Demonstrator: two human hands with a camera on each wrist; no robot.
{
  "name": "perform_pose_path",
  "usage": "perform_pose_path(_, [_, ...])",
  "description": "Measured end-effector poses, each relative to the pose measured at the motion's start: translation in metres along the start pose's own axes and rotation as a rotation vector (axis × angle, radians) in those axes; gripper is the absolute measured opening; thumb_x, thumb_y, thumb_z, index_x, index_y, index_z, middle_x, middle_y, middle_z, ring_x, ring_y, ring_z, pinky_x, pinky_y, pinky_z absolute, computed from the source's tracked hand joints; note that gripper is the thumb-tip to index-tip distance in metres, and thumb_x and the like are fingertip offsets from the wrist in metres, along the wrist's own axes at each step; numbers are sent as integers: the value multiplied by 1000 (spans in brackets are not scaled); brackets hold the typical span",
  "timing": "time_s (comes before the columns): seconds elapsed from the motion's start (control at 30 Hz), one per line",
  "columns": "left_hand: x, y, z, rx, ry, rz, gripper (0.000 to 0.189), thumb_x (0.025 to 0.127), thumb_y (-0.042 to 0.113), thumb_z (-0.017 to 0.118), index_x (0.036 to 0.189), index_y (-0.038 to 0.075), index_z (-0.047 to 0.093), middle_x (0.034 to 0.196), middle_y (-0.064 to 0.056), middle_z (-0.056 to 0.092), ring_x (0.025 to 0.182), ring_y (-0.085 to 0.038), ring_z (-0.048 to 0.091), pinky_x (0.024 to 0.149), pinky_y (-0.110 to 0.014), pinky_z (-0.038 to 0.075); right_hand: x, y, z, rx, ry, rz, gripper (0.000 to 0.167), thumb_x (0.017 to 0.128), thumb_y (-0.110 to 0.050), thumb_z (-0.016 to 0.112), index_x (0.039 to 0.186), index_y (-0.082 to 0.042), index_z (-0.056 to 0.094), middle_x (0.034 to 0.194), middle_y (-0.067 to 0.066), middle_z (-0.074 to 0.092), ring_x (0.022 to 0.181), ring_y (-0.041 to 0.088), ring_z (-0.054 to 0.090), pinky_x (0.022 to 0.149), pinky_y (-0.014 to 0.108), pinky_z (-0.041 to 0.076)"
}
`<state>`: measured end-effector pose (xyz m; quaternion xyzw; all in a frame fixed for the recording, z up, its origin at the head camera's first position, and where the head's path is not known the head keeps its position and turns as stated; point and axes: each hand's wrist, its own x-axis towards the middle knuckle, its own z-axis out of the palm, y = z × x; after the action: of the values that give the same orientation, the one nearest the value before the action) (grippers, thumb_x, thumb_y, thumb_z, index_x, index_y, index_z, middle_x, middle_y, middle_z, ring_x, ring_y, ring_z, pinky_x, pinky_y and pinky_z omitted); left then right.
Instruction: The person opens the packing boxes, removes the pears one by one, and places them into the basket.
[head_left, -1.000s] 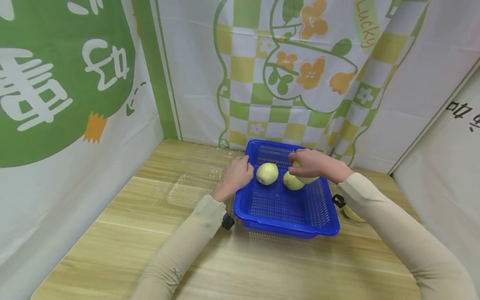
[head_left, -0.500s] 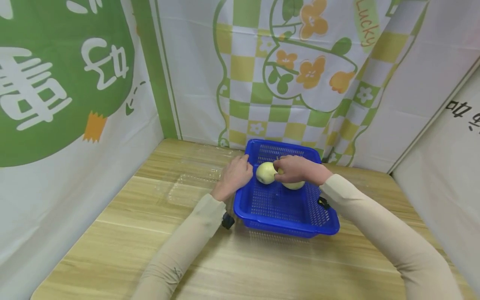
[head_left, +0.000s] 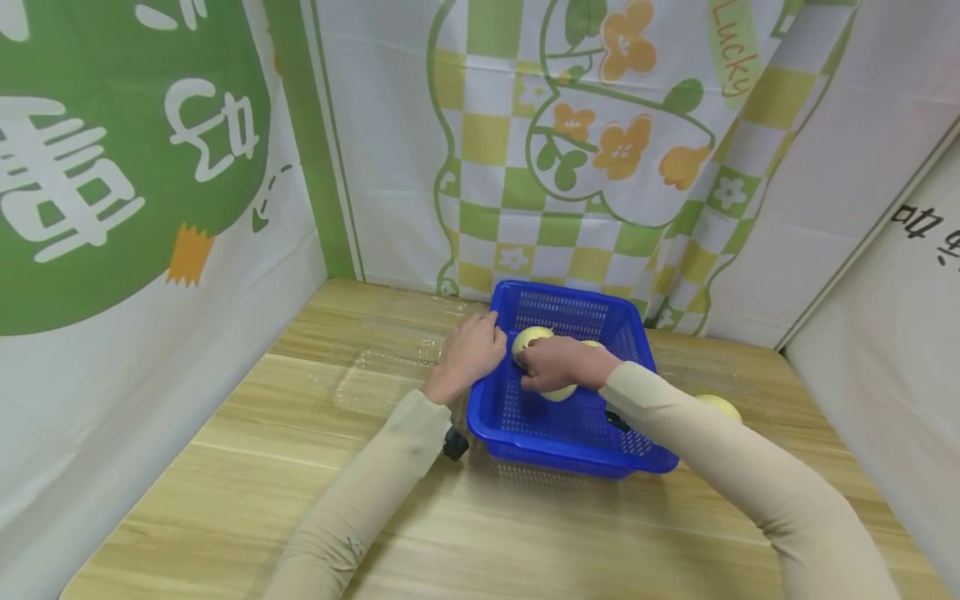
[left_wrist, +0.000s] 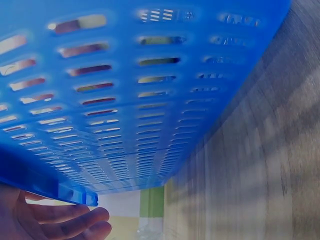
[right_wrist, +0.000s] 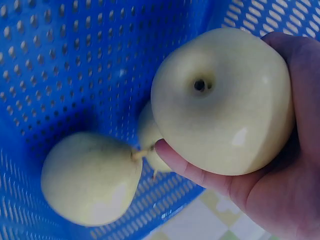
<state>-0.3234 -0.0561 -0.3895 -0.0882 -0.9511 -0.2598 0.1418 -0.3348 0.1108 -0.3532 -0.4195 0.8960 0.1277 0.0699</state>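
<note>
A blue perforated basket point(head_left: 592, 462) stands on the wooden table. My left hand point(head_left: 471, 354) grips its left rim, and in the left wrist view the curled fingers point(left_wrist: 75, 220) show beneath that rim. My right hand point(head_left: 558, 364) is inside the basket, fingers and thumb wrapped round a pale yellow pear point(right_wrist: 225, 100) whose dimpled end faces the right wrist camera. Two more pears are in the basket: one point(head_left: 531, 335) lies near the left wall, the other point(head_left: 592, 343) is largely hidden behind my right hand.
Transparent plastic trays point(head_left: 382, 379) lie on the table point(head_left: 247, 467) left of the basket. To the right, another pear point(head_left: 722, 407) shows beyond my right sleeve. Printed curtains point(head_left: 480, 192) hang close behind the basket and along both sides.
My right hand has carried the pear leftward and slightly toward me across the basket, from its right side to near the left pear. My left hand has stayed on the rim.
</note>
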Motion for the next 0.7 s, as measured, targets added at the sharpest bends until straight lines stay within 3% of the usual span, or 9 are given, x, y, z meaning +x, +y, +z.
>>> perform_pose_path(0.27, [0,0,2,11,35,25,45,95,26,42,131,3,59,116,-16,66,103,-37,65,82,-51,55,11,-17,13,-85,-35,-44,27,91,-37,59,97,-12,68,85,1,68,81,20,65,72,38,55])
perform_pose_path(0.7, [0,-2,2,11,52,27,44,96,26,43,129,4,60,113,-16,66,100,-37,66,80,-50,55,17,-26,17,-15,-72,-40,23,92,-36,58,89,-15,65,81,-2,64,77,15,60,74,35,53])
